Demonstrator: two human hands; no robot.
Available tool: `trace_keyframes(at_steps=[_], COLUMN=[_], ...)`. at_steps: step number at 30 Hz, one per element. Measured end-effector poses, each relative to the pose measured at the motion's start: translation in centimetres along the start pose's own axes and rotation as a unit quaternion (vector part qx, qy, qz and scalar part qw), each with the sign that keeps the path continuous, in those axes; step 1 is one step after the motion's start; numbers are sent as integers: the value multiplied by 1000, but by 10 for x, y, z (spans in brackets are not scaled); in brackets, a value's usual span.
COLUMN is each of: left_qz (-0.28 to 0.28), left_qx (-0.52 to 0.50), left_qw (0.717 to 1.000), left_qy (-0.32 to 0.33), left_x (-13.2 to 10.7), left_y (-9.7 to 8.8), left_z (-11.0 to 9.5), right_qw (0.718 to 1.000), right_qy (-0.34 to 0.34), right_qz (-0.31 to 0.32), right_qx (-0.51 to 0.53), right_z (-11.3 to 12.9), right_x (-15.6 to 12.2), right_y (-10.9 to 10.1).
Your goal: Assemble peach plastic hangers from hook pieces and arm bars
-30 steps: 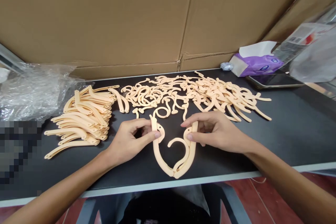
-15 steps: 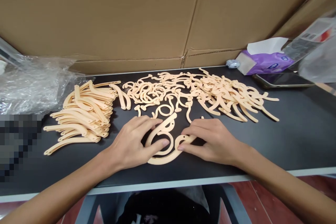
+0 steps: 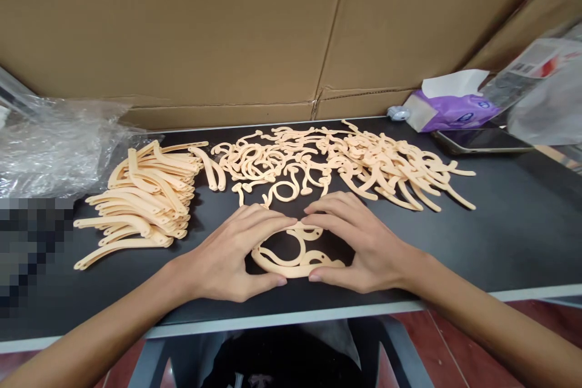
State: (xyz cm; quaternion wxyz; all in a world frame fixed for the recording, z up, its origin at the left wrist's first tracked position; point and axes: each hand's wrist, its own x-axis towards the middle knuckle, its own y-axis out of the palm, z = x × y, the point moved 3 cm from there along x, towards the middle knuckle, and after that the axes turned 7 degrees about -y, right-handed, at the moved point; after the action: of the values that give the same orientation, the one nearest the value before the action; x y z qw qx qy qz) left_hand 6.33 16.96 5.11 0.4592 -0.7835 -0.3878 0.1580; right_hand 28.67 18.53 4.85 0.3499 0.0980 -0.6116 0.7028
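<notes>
Hooked piece (image 3: 291, 271): between our hands, on or just above the black tabletop (image 3: 513, 230) (we cannot tell which), near the front edge.
Left hand (image 3: 227, 251): we have it clamped around the left end, thumb below, fingers above.
Right hand (image 3: 364, 245): we grip the other end likewise.
Stacked arms (image 3: 150, 206): heaped to our left.
Hooked parts (image 3: 382, 163): scattered behind our hands.

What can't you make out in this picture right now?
All in the head view:
- Hanger: far arm, partly covered by the left hand's fingers.
- Left pile: lower pieces, hidden by those on top.
- Plastic bag: cut off by the right edge.
- Tissue pack: print too small to read.
</notes>
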Motion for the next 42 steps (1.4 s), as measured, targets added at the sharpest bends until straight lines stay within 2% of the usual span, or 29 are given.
trace_keyframes(at_steps=[3, 6, 17, 23, 27, 30, 33, 38, 42], left_qz=[4, 8, -13, -16, -15, -15, -21, -26, -24], left_qx=[-9, -15, -13, 20, 32, 34, 37, 47, 57], left_qw=[1000, 1000, 1000, 999, 998, 998, 998, 998, 997], left_qy=[15, 18, 9, 33, 42, 42, 41, 46, 54], left_x=[0, -1, -3, -3, -4, -3, -3, -3, -4], left_y=[-1, -1, 1, 1, 3, 4, 4, 4, 4], left_z=[1, 2, 4, 0, 0, 1, 2, 3, 2], right_qw=[999, 998, 995, 978, 948, 925, 911, 895, 886], right_qy=[-10, -18, 40, 101, 156, 204, 225, 250, 261], right_qz=[48, 63, -16, -23, -51, -70, -68, -58, -60], right_qx=[8, -8, -94, -181, -272, -312, -340, -366, -379], right_z=[3, 9, 38, 43, 38, 36, 38, 43, 42], right_x=[-1, -4, -24, -64, -103, -120, -119, -96, -89], right_y=[4, 7, -2, -23, -46, -54, -49, -31, -31])
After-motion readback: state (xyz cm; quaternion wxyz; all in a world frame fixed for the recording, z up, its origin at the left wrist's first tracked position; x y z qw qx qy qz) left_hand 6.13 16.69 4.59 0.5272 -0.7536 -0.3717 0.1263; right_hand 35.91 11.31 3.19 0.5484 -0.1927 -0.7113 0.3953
